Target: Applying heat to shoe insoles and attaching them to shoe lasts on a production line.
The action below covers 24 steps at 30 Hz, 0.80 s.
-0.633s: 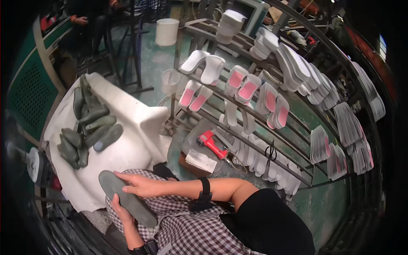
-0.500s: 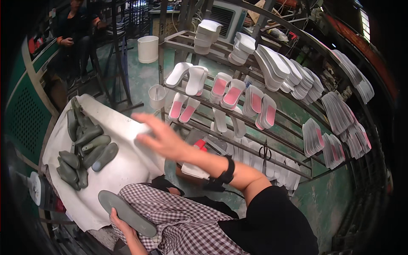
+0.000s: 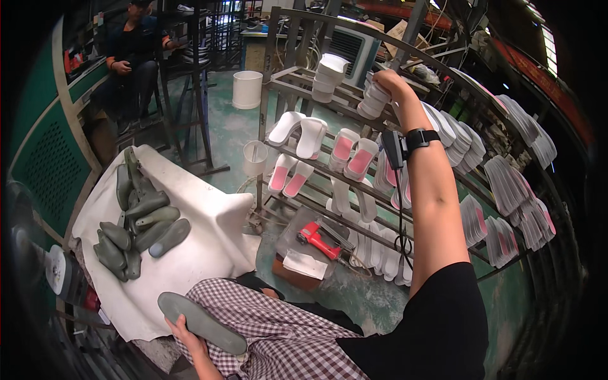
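My left hand is wrapped around a grey-green shoe last, its flat sole side turned up above my checked apron. My right arm stretches far out to the rack, where my right hand has its fingers curled over the top of a stack of white insoles. How many insoles the fingers grip is hidden. At left, a pile of dark green shoe lasts lies on a white cloth.
The metal rack carries several insole stacks, some with pink heels. A red hand tool rests on a low stand beside a folded white paper. White buckets stand behind. Another person sits at the far left.
My right hand has swung from above the white cloth up and right to the insole stack on the rack. The left hand keeps hold of the shoe last. The view has shifted slightly.
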{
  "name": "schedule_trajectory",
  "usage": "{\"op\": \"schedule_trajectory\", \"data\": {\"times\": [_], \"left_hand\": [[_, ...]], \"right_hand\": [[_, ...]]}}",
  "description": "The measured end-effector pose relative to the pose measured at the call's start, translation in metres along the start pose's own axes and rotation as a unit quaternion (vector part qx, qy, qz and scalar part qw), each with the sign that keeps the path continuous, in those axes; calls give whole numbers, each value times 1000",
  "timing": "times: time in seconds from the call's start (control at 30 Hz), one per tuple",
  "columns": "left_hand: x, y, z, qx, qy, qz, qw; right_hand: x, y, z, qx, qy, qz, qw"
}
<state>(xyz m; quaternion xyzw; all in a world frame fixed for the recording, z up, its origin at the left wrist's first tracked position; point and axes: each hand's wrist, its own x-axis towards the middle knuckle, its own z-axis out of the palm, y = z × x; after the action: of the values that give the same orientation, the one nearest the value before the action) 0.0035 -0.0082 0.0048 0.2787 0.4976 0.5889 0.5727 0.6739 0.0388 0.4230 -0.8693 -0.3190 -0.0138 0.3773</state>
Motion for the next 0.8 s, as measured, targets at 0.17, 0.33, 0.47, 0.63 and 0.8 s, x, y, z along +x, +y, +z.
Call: {"op": "schedule_trajectory", "data": {"times": [0.17, 0.33, 0.47, 0.63, 0.8], "left_hand": [[-2, 10, 13, -15, -35, 28, 999], [-3, 4, 10, 178, -8, 184, 967], [-5, 13, 33, 64, -89, 130, 985], [-14, 20, 27, 114, -38, 153, 981], [-22, 17, 28, 114, -36, 192, 974]], "right_hand": [[22, 25, -37, -89, 60, -127, 986], [-128, 24, 44, -36, 123, -387, 913], [-375, 2, 171, 206, -286, -381, 855], [-531, 7, 267, 219, -529, -354, 739], [-555, 10, 286, 184, -468, -420, 755]]}}
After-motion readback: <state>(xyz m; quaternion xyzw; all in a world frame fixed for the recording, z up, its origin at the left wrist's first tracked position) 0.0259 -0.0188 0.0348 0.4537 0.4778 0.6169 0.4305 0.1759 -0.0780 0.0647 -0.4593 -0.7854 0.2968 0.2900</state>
